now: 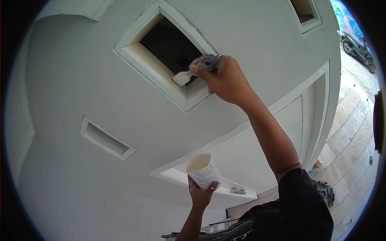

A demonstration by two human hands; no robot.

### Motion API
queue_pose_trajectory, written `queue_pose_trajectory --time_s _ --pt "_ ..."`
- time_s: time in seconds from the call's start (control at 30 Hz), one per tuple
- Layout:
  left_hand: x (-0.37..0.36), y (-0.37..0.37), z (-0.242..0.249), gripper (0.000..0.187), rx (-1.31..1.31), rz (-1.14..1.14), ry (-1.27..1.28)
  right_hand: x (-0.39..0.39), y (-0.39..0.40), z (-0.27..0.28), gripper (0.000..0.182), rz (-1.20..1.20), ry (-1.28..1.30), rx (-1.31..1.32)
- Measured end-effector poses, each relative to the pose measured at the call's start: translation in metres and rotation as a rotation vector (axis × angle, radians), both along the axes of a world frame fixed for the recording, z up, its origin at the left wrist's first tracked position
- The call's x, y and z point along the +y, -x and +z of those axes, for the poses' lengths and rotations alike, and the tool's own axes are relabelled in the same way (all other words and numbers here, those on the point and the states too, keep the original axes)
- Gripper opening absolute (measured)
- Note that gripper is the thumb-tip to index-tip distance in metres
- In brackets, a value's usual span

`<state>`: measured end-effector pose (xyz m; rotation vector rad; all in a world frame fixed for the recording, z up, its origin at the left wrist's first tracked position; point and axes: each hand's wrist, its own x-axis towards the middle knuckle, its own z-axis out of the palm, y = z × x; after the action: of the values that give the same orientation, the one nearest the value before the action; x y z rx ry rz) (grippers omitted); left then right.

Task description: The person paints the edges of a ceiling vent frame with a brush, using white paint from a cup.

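Observation:
My right hand is raised to a square wall opening and grips a paintbrush by its handle. The pale, paint-covered bristles reach the inner side of the white window frame, near its lower corner. Lower down, my left hand holds up a white paint container, fingers wrapped round its base. The container is tilted, its open mouth facing up and its inside cream-coloured. Specks of paint dot both hands. Dark space shows behind the frame.
A narrow slot with a white frame is set in the grey wall. Below stands a white door with a latch. Another framed opening sits at upper right. A motorcycle is parked on the paving outside.

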<state>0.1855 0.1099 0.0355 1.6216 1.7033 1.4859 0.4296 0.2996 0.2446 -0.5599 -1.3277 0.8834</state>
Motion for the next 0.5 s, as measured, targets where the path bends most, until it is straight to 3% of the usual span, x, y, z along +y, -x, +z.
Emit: queue_pose_trajectory --time_s 0.03,0.1,0.2,0.33,0.4,0.5 --pt "0.001 0.000 0.000 0.093 0.000 -0.002 0.000 0.000 0.001 0.000 0.020 -0.002 0.000 0.000" --pt "0.002 0.002 -0.001 0.092 0.048 0.007 -0.008 0.002 0.010 -0.002 0.019 -0.279 -0.293 0.010" --pt "0.000 0.000 0.000 0.092 0.017 0.011 0.004 0.017 0.033 -0.002 0.020 -0.380 -0.336 -0.071" --pt "-0.001 0.003 0.001 0.093 0.048 0.011 0.010 0.019 0.028 -0.001 0.020 -0.255 -0.397 -0.036" --pt "0.000 0.006 -0.001 0.093 0.033 0.006 -0.015 0.002 0.007 0.003 0.018 -0.050 -0.077 0.011" --pt "0.002 0.006 0.000 0.093 0.046 0.011 -0.020 -0.005 0.008 0.002 0.018 -0.216 -0.192 0.078"
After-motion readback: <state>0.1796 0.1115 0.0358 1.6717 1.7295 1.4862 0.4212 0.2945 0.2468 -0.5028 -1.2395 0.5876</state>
